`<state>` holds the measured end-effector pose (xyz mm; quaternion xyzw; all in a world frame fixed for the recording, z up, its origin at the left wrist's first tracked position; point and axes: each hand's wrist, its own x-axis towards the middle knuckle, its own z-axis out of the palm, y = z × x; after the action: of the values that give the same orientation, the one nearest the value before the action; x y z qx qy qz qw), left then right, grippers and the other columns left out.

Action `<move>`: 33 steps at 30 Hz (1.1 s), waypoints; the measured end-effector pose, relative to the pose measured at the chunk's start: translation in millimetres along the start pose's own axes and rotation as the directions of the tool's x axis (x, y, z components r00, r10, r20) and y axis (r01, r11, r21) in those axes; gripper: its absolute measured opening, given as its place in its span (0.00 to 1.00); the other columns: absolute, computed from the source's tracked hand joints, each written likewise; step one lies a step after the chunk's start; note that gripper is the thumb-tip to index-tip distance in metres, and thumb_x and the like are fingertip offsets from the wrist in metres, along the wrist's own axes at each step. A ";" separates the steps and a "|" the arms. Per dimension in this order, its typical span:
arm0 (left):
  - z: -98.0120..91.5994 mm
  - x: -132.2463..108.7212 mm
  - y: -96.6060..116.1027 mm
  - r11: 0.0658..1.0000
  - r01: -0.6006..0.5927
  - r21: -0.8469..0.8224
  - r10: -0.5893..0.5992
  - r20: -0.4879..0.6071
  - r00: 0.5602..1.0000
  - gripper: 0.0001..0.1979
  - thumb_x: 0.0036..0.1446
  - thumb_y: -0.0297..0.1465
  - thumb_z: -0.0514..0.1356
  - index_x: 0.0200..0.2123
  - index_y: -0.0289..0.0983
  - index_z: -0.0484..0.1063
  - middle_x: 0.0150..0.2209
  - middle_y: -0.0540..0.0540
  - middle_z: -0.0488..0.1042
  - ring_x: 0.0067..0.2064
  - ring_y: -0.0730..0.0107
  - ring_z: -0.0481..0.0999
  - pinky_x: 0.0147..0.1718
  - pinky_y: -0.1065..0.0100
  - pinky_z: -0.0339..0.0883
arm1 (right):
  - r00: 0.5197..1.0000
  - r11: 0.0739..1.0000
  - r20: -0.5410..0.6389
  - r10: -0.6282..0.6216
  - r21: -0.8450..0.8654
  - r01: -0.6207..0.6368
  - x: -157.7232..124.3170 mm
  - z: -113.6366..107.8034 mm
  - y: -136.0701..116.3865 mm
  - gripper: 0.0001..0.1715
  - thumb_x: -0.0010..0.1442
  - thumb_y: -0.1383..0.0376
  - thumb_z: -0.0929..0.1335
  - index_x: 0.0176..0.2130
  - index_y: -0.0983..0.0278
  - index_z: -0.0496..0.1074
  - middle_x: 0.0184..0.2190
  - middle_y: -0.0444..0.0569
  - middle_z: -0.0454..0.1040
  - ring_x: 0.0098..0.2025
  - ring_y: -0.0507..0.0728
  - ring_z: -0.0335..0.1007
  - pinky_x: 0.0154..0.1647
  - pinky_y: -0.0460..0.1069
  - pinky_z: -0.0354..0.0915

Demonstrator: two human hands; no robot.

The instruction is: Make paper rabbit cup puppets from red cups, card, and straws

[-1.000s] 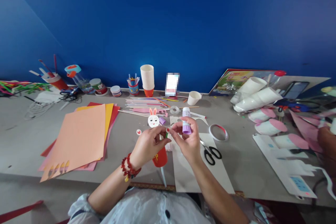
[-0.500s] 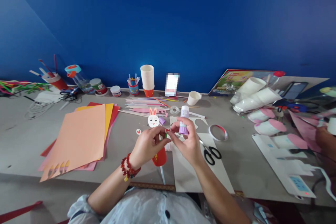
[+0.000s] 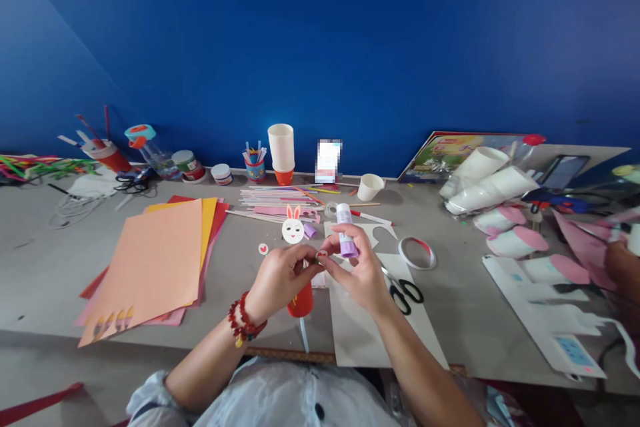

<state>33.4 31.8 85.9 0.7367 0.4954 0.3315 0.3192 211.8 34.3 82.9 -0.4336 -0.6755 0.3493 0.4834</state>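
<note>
1 heart disc [image 3: 321, 254], pinched in front of me.
My left hand [image 3: 280, 275] and right hand [image 3: 364, 275] pinch it at the fingertips; the right also grips a glue stick [image 3: 345, 217]. My left hand partly hides the red cup [image 3: 301, 304]. Just ahead: rabbit face [image 3: 293, 231], purple cap [image 3: 311, 231], 1 loose disc [image 3: 263, 249]. Scissors [image 3: 406, 296] and tape roll [image 3: 404, 258] lie to my right.
</note>
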 end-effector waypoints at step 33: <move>-0.1 0.4 14.4 0.998 -0.025 0.061 0.022 0.047 0.999 0.04 0.59 0.31 0.63 0.32 0.37 0.73 0.24 0.53 0.70 0.27 0.74 0.65 0.28 0.72 0.56 | 0.981 0.990 0.171 0.092 0.093 -0.109 2.1 -17.5 -8.4 0.29 0.59 0.67 0.71 0.57 0.54 0.61 0.36 0.44 0.73 0.38 0.54 0.72 0.44 0.51 0.70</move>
<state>40.9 27.8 97.5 0.7595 0.4893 0.3026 0.3037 226.0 34.0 96.2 -0.4114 -0.6718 0.4423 0.4287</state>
